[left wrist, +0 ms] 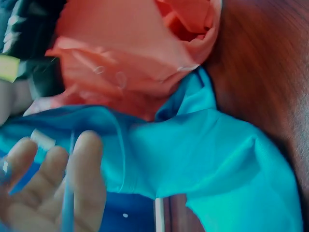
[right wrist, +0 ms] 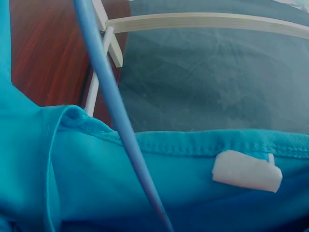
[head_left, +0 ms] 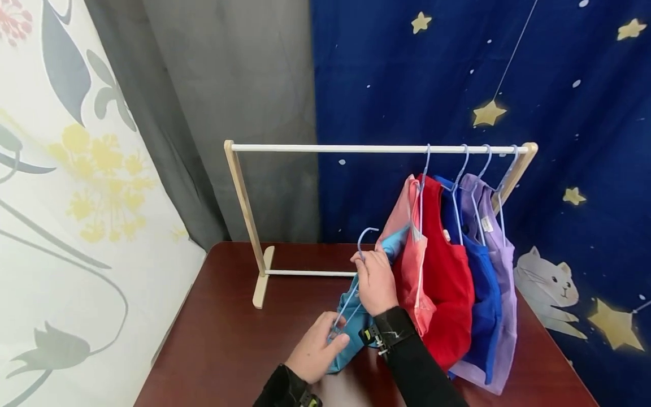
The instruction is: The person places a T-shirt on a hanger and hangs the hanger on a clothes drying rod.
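A teal garment [head_left: 351,345] with a white label [right wrist: 247,170] inside its edge hangs loosely over a light-blue hanger [head_left: 367,230]. My right hand [head_left: 377,282] grips the hanger just below its hook, in front of the rack's lower bar. Lower and to the left, my left hand [head_left: 317,346] holds the hanger's lower end between thumb and fingers. In the left wrist view the hanger's bar crosses the fingers [left wrist: 86,164], close beside the teal cloth. The right fingers are out of sight in the right wrist view, where the hanger bar runs across the garment.
A wooden rack with a white top rail [head_left: 325,148] stands on the dark red table [head_left: 203,350]. Coral [head_left: 412,265], red [head_left: 447,288], blue [head_left: 483,282] and lilac [head_left: 500,316] garments hang at its right end. Grey and starry blue curtains [head_left: 376,73] are behind.
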A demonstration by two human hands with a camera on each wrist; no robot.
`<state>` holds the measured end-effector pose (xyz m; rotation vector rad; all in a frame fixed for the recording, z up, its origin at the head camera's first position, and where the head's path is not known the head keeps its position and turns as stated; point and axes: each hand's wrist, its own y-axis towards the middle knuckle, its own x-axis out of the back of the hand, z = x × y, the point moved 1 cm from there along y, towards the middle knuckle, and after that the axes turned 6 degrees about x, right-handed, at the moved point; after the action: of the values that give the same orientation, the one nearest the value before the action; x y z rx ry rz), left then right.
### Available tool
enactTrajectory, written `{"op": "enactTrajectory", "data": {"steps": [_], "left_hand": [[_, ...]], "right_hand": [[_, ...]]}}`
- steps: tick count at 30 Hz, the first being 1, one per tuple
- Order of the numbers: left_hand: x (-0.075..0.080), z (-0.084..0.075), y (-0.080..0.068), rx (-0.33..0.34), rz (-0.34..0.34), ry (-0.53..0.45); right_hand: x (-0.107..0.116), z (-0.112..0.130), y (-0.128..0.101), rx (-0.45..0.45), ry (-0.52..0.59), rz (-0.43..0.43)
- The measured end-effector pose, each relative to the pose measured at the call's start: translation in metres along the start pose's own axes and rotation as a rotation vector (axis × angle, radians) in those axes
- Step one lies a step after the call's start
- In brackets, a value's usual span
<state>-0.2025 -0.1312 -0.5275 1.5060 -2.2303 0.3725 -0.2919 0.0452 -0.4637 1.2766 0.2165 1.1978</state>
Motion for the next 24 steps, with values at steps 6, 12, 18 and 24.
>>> {"op": "enactTrajectory", "data": {"steps": [6,12,18,24], "left_hand": [[0.027,0.012,0.017,-0.093,0.005,0.098],[0.019,0.019,0.062,-0.042,0.001,0.493],[0.018,0.03,0.074,-0.096,-0.065,0.659],[0.038,0.029,0.056,-0.155,-0.121,0.591]], "right_hand": [[0.004,-0.005,0.006,-0.056,0.031,-0.059],[0.004,-0.01,0.014,-0.089,0.018,-0.082],[0.0,-0.016,0.016,-0.069,-0.02,-0.06],[0.008,-0.03,0.03,-0.1,-0.049,-0.047]]}}
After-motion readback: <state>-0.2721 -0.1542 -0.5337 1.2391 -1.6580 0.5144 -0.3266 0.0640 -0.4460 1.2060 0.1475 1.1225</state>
